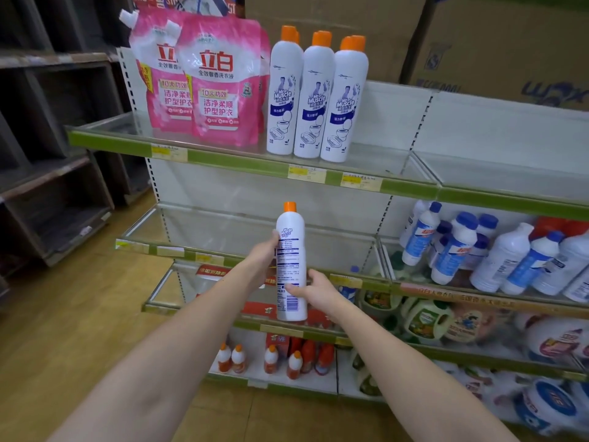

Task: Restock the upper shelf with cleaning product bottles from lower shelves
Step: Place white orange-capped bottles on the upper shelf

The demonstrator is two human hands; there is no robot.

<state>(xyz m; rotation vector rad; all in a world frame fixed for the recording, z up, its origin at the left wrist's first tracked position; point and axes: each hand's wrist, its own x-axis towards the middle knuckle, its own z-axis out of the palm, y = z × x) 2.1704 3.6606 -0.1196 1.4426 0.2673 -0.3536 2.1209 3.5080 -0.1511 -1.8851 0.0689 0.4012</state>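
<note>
The shelving (411,189) filled the view, its green-edged upper shelf (242,161) serving as the landmark. Above and behind that shelf stood cardboard boxes (478,43). On the upper shelf, at its left, leaned pink pouches (220,84); just right of them stood three white bottles (315,100) with orange caps, upright and close together in a row. Below the upper shelf and to the right, blue-capped bottles (462,250) lay tilted against one another, with jugs (427,320) lower still. Far below the upper shelf, on the bottom tier, stood small orange bottles (271,358).

Below the upper shelf, in front of the bare middle tier, a held bottle (290,263) was upright in the air, orange cap up and its back label facing the camera. The left hand (264,253) gripped its left side near the middle, fingers wrapped behind it. The right hand (314,288) gripped its lower right side, thumb lying across the label.
</note>
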